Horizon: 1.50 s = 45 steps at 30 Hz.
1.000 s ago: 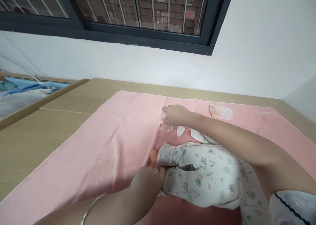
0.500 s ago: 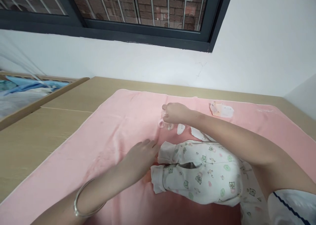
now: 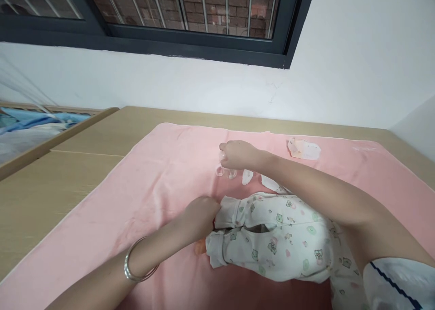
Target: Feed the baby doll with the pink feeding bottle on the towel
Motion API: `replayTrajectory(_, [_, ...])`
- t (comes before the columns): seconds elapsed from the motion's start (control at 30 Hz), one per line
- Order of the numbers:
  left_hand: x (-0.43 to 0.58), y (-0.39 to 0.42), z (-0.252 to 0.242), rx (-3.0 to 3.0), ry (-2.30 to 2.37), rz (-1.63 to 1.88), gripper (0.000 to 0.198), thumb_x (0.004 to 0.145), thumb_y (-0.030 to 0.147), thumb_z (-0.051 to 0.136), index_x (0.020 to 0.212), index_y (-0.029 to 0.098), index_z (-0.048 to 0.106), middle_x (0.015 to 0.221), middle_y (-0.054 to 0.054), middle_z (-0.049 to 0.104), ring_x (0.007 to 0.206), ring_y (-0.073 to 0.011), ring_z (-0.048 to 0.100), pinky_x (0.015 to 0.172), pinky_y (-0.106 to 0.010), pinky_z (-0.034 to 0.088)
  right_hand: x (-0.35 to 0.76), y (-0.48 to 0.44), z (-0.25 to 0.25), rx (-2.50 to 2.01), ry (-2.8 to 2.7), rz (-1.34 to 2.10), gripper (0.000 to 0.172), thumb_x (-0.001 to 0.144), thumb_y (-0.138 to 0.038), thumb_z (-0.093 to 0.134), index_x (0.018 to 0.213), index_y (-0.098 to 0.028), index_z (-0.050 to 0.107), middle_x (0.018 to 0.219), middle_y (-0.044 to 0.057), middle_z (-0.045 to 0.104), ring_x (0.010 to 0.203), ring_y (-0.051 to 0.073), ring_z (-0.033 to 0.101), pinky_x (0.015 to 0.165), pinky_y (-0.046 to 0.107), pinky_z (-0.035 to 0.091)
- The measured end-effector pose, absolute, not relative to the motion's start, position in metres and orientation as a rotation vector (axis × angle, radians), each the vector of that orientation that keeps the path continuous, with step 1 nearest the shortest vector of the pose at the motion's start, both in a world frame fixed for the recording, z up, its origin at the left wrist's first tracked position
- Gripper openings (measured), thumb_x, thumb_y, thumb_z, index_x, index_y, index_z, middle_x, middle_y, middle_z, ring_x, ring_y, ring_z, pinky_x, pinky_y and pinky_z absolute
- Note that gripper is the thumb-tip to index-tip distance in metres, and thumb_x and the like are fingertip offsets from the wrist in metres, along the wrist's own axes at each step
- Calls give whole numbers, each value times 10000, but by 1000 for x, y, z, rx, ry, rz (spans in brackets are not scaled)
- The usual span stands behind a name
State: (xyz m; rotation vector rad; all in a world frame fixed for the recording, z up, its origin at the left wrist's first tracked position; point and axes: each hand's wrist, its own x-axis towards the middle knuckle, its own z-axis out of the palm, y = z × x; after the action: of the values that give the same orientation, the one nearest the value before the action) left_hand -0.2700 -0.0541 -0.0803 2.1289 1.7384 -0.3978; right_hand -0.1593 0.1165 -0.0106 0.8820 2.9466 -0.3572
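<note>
White printed baby trousers lie on a pink sheet, with a bit of an orange-brown foot showing at the lower cuff. My left hand is closed at the upper trouser cuff; its fingertips and what they grip are hidden. Above it my right hand is closed on a small clear object, too small to name. Just below that hand lie small clear ring-like pieces and a white piece. A white cloth is partly covered by my right forearm.
A crumpled white and orange item lies at the sheet's back right. Around the sheet shows a wooden surface. Blue and white fabrics lie beyond a wooden rail on the left. Behind are a white wall and a dark-framed window.
My left hand has moved slightly right and its fingers have closed at the upper cuff, and the bracelet has shifted. My right hand stays nearly in place. The view has shifted slightly.
</note>
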Motion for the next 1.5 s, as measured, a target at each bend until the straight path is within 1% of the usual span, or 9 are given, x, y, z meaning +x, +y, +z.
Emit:
replayTrajectory(0.27, [-269,-61,-79,2069,1825,-351,169,796,110,543,847,182,686,874,-111,764,854,-320,745,694,-362,521,-157,108,6,888,2867,-387,315,804,-267,564,1088,-140,609,1019,111,697,899,235,642,605,295,408])
replayTrajectory(0.43, [-270,-61,-77,2051,1801,-339,135,775,148,598,874,189,681,887,-102,766,851,-329,740,637,-351,506,-164,103,23,895,2747,-371,247,736,-240,693,953,-127,660,970,102,719,865,228,658,564,292,413])
replayTrajectory(0.6, [-268,-62,-68,2030,1793,-334,184,779,96,566,894,181,682,954,-108,763,900,-309,736,670,-340,511,-177,108,17,881,2723,-243,221,674,-155,706,888,-104,687,945,114,717,829,233,659,548,295,412])
replayTrajectory(0.77, [-265,-62,-56,1996,1836,-362,203,770,71,564,887,182,688,986,-105,767,969,-320,732,705,-347,513,-170,106,4,877,2815,-305,268,694,-229,719,931,-114,667,956,114,711,850,235,652,562,290,392])
replayTrajectory(0.97, [-264,-70,-41,2022,1868,-377,201,851,98,539,939,184,699,1034,-102,760,1014,-313,725,779,-378,534,-102,121,20,1136,2905,-290,378,695,-304,703,1041,-158,654,968,85,714,861,217,640,608,268,371])
replayTrajectory(1.17, [-264,-87,-38,2178,1885,-496,217,912,113,493,872,176,697,967,-137,731,960,-373,708,764,-437,522,22,154,39,1515,2550,-116,443,700,-273,759,1130,-184,699,1072,79,726,925,224,657,679,268,392])
replayTrajectory(1.33, [-267,-85,-34,2082,2037,-150,351,1005,329,380,859,218,678,898,-81,731,845,-286,704,713,-365,498,95,155,27,1641,2347,-148,430,701,-200,713,1128,-147,716,1014,92,735,871,218,665,654,270,392])
replayTrajectory(1.4, [-261,-82,-28,2045,2078,5,400,1002,409,347,908,223,689,912,-74,740,845,-278,705,702,-351,497,109,154,22,1674,2363,-141,437,703,-204,694,1136,-153,717,1021,90,737,897,221,669,662,270,403])
replayTrajectory(1.5, [-234,-85,-25,2122,1956,152,373,991,403,366,975,228,696,930,-61,747,848,-264,707,703,-341,494,118,155,18,1702,2395,-142,458,708,-224,687,1161,-164,707,1034,81,737,920,226,671,667,274,414])
